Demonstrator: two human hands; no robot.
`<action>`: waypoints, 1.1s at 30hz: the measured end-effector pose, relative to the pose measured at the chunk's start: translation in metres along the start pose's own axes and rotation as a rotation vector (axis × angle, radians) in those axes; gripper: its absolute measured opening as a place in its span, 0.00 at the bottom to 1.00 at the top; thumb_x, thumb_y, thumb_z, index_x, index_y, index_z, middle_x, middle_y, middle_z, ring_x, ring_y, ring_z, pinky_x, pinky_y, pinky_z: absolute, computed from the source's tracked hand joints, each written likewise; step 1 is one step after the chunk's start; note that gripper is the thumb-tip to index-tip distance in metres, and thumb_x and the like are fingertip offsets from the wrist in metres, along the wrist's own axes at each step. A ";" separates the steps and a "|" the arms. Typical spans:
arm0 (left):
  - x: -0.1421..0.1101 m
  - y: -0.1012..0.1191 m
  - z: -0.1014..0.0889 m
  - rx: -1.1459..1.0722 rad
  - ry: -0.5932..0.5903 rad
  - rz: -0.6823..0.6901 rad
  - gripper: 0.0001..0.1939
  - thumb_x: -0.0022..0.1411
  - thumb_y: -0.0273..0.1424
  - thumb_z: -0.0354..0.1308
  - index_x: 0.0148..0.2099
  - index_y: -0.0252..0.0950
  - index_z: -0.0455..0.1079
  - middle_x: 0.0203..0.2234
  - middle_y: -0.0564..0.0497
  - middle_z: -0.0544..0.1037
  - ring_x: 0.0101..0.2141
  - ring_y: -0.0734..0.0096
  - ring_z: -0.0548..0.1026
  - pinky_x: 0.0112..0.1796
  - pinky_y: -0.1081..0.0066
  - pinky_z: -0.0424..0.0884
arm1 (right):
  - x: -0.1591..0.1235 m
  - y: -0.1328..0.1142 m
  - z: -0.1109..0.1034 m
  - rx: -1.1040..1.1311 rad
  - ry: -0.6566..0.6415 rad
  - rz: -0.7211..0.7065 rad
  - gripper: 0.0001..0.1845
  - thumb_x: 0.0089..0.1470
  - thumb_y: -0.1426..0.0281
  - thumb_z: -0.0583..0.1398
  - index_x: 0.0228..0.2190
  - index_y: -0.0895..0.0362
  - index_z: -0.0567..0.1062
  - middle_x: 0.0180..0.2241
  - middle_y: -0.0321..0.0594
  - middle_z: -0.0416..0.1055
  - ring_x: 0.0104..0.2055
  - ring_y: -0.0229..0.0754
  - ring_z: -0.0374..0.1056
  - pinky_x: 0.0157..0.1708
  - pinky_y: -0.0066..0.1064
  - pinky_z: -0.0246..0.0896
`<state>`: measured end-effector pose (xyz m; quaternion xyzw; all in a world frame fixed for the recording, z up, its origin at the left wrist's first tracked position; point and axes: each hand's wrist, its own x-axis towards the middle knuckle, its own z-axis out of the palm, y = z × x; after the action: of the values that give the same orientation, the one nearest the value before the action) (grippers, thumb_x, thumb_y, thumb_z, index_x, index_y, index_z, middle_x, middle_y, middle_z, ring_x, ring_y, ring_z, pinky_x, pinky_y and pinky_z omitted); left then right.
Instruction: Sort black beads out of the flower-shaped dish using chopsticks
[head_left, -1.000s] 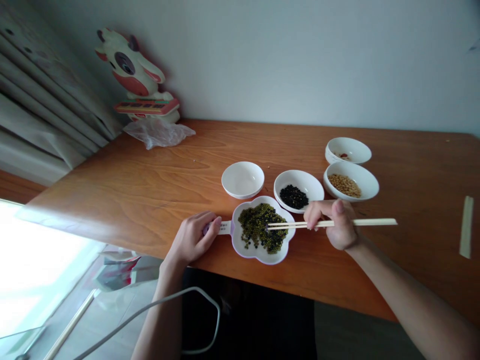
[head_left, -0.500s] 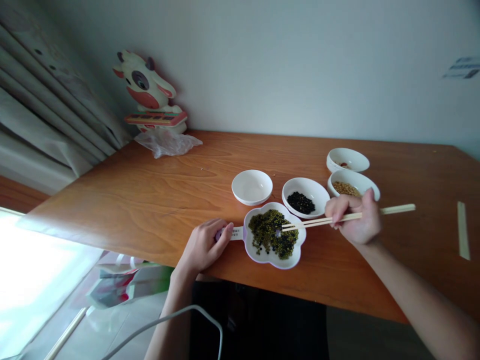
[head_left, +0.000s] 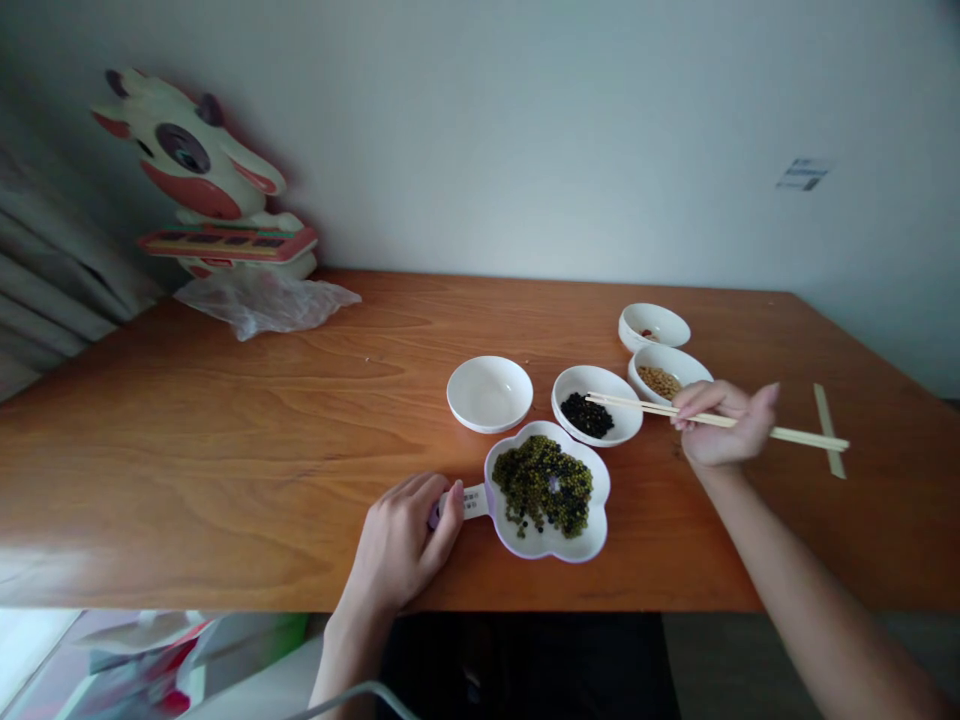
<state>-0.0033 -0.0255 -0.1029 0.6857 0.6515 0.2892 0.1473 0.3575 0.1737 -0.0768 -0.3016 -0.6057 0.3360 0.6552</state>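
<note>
In the head view, I find the pair of chopsticks (head_left: 651,407) lying with its long axis nearly parallel to the far edge of the table (head_left: 225,480), tips to the left and slightly toward that edge, butts toward the table's right edge. The tips are at the black beans (head_left: 581,413) in the black-bean bowl (head_left: 627,422); whether they touch or pinch one, I cannot tell. The lobed dish (head_left: 597,525) sits by the near edge, its handle (head_left: 476,501) pointing left and a little toward that edge. Count: two chopsticks, one lobed dish, four round white bowls. The dish carries mixed beans (head_left: 529,470), green and black, too many to count. Of the other bowls, the left bowl (head_left: 489,392) stands left of the black-bean bowl; the yellow-bean bowl (head_left: 690,366) stands to its right, farther back; the rear bowl (head_left: 664,323), nearest the far edge, holds small reddish pieces I cannot identify. One pale strip (head_left: 829,430) lies toward the right edge. Grip: my right hand (head_left: 724,425) grasps both chopsticks around their middle, fingers curled, thumb raised, tips nearly together. My left hand (head_left: 409,530) is wrapped over the handle's end, thumb along it, with hardly any gap.
</note>
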 end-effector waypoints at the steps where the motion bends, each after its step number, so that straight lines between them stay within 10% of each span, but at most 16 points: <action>1: 0.000 0.000 0.000 -0.002 -0.002 0.001 0.18 0.77 0.38 0.50 0.32 0.41 0.60 0.25 0.51 0.73 0.28 0.63 0.71 0.31 0.64 0.62 | -0.001 0.000 0.000 -0.015 -0.003 -0.002 0.41 0.68 0.42 0.45 0.15 0.49 0.77 0.14 0.45 0.64 0.19 0.46 0.61 0.23 0.41 0.49; 15: 0.001 0.002 0.001 -0.013 0.029 -0.012 0.20 0.78 0.41 0.49 0.31 0.40 0.60 0.25 0.51 0.73 0.28 0.64 0.71 0.32 0.66 0.61 | 0.002 0.005 0.004 0.011 -0.136 0.060 0.40 0.66 0.39 0.48 0.19 0.53 0.79 0.19 0.44 0.69 0.19 0.42 0.61 0.20 0.39 0.48; 26: 0.001 0.006 -0.001 0.000 0.026 -0.046 0.22 0.79 0.41 0.48 0.31 0.39 0.60 0.25 0.52 0.72 0.28 0.67 0.70 0.32 0.69 0.60 | 0.035 -0.009 0.032 0.190 -0.176 0.070 0.43 0.69 0.41 0.43 0.14 0.50 0.73 0.09 0.38 0.52 0.14 0.42 0.51 0.19 0.39 0.39; 33: 0.000 0.006 -0.005 -0.015 -0.003 -0.060 0.21 0.79 0.40 0.48 0.31 0.39 0.59 0.25 0.53 0.70 0.29 0.68 0.69 0.33 0.68 0.59 | 0.004 -0.006 0.047 0.212 -0.301 0.133 0.42 0.70 0.43 0.42 0.16 0.51 0.74 0.10 0.40 0.56 0.17 0.43 0.55 0.21 0.39 0.44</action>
<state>-0.0009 -0.0273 -0.0957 0.6651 0.6695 0.2885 0.1619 0.3116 0.1726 -0.0660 -0.2166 -0.6368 0.4816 0.5618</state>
